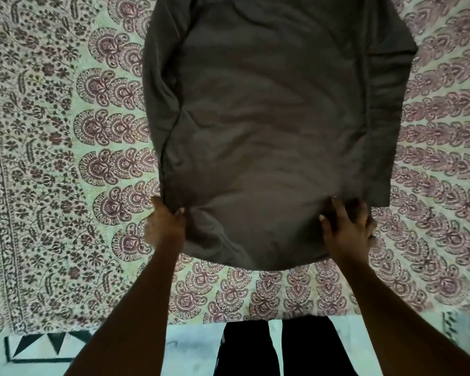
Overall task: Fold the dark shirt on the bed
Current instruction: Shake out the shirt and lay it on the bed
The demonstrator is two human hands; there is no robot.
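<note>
Over bed (38, 158), arms outstretched — left hand (164, 226), right hand (349, 229) pinching dark shirt (269, 131) hem

Shirt (269, 131): plain dark grey. Bed cover (52, 158): pale green, maroon-and-black paisley floral print. Trousers (282, 348): black.

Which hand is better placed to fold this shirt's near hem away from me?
Left, slightly: the left hand pinches the dark shirt at its near corner, while the right hand grips the hem inboard, with fabric lying past it on the bed.
</note>
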